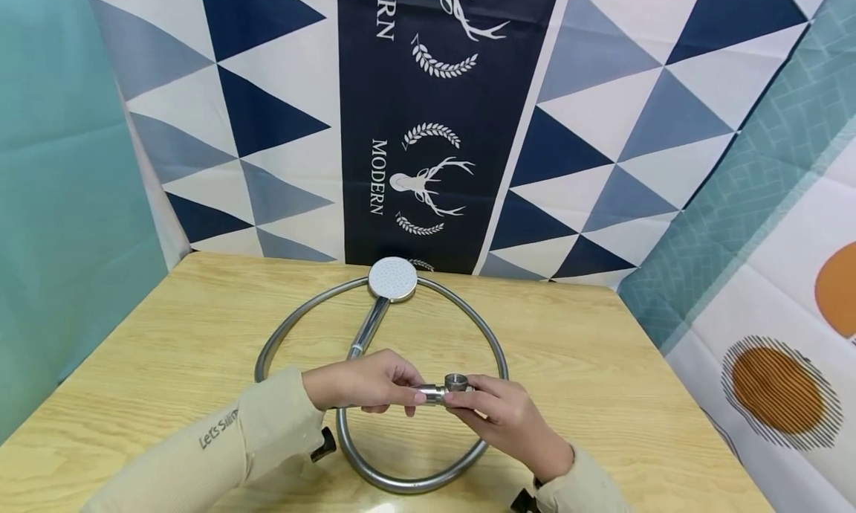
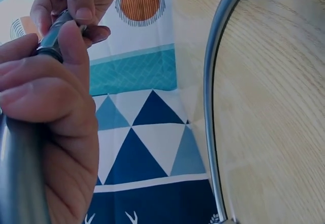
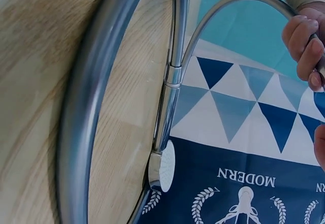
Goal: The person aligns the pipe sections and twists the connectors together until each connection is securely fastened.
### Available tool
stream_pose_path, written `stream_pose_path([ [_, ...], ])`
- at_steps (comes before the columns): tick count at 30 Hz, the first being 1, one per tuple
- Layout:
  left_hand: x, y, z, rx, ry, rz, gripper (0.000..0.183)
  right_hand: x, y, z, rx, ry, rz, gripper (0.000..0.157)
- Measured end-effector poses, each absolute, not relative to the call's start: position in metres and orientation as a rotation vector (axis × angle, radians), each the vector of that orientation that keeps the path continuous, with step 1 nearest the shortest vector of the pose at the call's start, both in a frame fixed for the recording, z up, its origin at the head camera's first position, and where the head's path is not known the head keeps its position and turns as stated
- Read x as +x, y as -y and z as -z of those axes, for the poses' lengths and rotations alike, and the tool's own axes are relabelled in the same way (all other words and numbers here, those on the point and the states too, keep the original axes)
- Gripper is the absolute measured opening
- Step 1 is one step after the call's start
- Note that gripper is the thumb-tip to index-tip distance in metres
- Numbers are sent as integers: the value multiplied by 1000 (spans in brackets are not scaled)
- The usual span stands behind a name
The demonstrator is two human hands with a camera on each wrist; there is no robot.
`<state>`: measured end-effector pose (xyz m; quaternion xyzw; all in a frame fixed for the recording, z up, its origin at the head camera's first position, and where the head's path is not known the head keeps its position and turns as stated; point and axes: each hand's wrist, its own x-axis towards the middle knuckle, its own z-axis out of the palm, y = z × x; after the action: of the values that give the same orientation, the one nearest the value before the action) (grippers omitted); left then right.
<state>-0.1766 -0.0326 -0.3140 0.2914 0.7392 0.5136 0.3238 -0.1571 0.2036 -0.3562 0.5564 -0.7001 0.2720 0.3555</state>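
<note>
My left hand [image 1: 371, 381] grips the end of a grey metal shower hose [image 1: 414, 486] by its chrome connector [image 1: 430, 394]. Facing it, my right hand [image 1: 504, 409] pinches a small chrome pipe fitting [image 1: 457, 381] with a round threaded opening turned upward. Connector and fitting meet end to end between the two hands. In the left wrist view the hose [image 2: 20, 178] runs through the left palm, and the fingers partly hide the joint. The right wrist view shows the left fingers [image 3: 299, 41] curled round the hose; the fitting is out of sight there.
The hose loops across the wooden table [image 1: 575, 349]. A round shower head [image 1: 392, 279] with a chrome handle [image 1: 370, 327] lies inside and over the loop at the back. Patterned cloth [image 1: 267, 126] hangs behind the table, with teal cloth [image 1: 67, 163] on the left.
</note>
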Motion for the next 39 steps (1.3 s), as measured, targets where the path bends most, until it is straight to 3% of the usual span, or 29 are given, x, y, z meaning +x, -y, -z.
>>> stream_pose_path([
  [10, -169, 28, 315, 965, -2245, -1238, 9, -155, -204, 362, 1394, 1825, -702, 17],
  [20, -170, 35, 317, 820, -2108, -1320, 23, -156, -199, 359, 1416, 1807, -697, 17],
  [39, -175, 44, 319, 781, -1951, -1382, 23, -159, -195, 359, 1427, 1811, -722, 16],
])
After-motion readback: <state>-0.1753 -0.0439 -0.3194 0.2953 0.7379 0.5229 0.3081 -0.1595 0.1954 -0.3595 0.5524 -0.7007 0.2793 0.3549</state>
